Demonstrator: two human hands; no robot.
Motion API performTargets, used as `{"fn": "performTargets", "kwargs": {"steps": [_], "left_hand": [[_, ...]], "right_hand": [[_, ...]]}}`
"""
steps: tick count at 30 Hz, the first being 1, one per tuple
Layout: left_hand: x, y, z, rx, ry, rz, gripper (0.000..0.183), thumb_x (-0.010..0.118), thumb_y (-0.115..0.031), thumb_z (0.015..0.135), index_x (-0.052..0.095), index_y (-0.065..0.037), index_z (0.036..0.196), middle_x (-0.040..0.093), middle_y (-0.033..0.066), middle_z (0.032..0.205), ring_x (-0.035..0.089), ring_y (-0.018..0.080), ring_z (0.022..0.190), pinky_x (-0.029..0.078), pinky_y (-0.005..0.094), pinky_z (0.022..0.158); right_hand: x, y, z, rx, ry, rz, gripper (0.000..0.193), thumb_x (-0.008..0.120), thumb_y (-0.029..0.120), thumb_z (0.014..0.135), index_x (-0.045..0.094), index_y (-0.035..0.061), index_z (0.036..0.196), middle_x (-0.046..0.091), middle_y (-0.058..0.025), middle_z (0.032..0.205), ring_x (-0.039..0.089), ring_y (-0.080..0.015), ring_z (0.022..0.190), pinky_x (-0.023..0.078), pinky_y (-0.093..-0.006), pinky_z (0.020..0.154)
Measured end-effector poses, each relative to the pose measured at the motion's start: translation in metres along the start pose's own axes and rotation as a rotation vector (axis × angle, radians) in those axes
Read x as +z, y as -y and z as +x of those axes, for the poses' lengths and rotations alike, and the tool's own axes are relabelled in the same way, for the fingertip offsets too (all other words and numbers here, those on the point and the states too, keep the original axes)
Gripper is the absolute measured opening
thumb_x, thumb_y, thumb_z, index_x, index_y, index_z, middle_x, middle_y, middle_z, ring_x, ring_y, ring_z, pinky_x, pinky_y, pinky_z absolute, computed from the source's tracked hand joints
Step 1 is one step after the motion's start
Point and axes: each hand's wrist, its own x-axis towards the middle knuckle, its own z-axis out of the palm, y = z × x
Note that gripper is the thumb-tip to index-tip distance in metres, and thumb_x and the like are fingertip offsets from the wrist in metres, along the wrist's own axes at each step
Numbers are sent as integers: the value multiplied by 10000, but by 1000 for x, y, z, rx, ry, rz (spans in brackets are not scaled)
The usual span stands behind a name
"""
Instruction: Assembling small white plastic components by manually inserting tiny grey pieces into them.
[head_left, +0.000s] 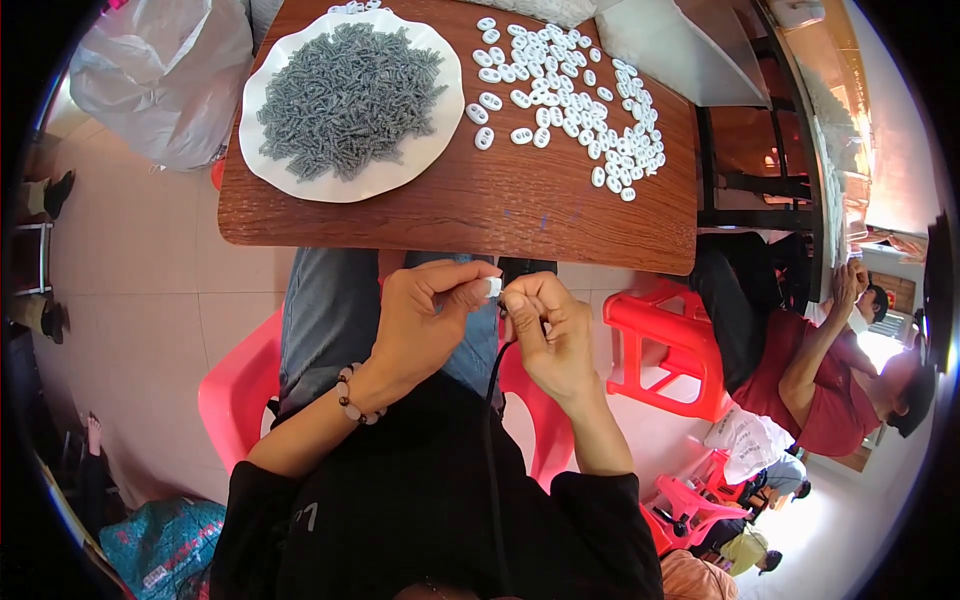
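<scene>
In front of my body, just off the table's near edge, my left hand [425,315] pinches a small white plastic piece [493,288] between thumb and fingertips. My right hand [552,335] meets it from the other side, its thumb and forefinger pressed together at the piece's end. Whatever is between those right fingertips is too small and covered to make out. On the table, a white scalloped plate [253,130] bears a heap of small grey ridged plastic parts [350,95]. To its right, many white oval pieces with two holes [560,95] lie scattered.
The brown wooden table [450,215] has a rounded near edge. A black cord [492,420] runs down my front. A red stool [665,350] stands at right, near a seated person in a dark red shirt [800,370]. A white plastic bag [165,80] sits left of the table.
</scene>
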Motion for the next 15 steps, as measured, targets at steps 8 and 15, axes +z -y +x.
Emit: {"fn": "performTargets", "kwargs": {"steps": [8,15], "left_hand": [[-5,-2,5,87,29,135,152,639,-6,869,705,2,1005,650,60,794,580,95,682,452,236,609],[-2,3,4,31,38,-78,157,621,-20,896,704,-1,1028,647,50,791,597,92,702,477,226,628]], "right_hand": [[-12,4,7,-8,92,-45,85,589,58,942,539,-4,972,599,-17,628,533,-49,577,421,-207,546],[-7,17,8,31,62,-40,119,592,63,934,530,-6,1009,639,-45,631,571,-60,580,445,-221,553]]}}
